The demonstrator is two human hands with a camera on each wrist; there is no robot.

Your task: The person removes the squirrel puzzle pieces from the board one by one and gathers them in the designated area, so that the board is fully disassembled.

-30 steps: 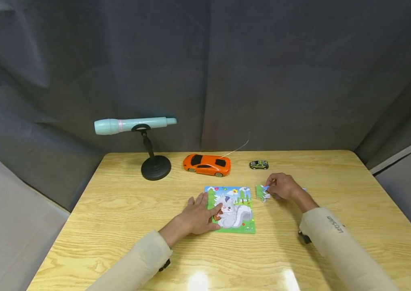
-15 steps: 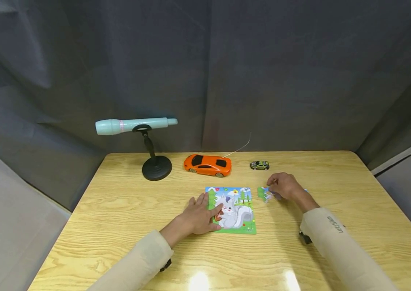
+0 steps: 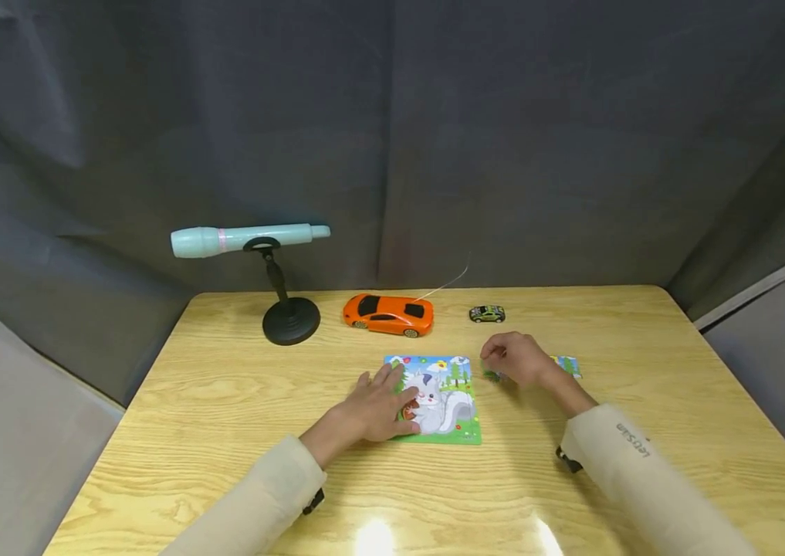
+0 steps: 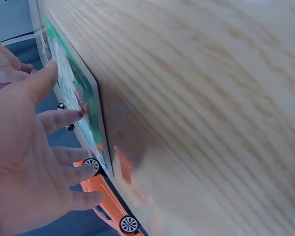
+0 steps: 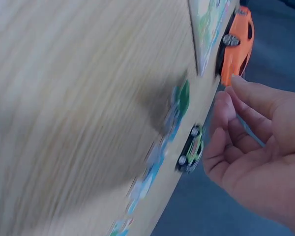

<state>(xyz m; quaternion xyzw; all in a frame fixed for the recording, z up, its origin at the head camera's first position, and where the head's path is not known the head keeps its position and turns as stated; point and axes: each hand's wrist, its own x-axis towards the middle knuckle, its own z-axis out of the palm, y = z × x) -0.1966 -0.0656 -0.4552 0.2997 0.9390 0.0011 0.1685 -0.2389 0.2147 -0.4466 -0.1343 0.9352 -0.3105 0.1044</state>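
A jigsaw puzzle (image 3: 444, 398) with a grey squirrel picture lies flat at the middle of the table. My left hand (image 3: 378, 405) is over its left part, fingers straight and spread, as the left wrist view also shows. To the right, my right hand (image 3: 519, 361) hovers above loose puzzle pieces, fingers curled and thumb near the index fingertip. Nothing shows between those fingers in the right wrist view. A green-edged piece (image 5: 183, 98) appears on the table below the hand, blurred. More pieces (image 3: 568, 366) lie behind the hand, partly hidden by it.
An orange toy car (image 3: 389, 315) with a thin wire stands behind the puzzle. Right of it is a small patterned toy car (image 3: 487, 313). A light blue microphone (image 3: 249, 238) rests on a black stand (image 3: 291, 320) at the back left. A dark curtain (image 3: 295, 139) hangs behind the table.
My right hand has shifted left over the green piece, covering most of it in the head view, and more pieces show to its right. My left hand stays over the puzzle.
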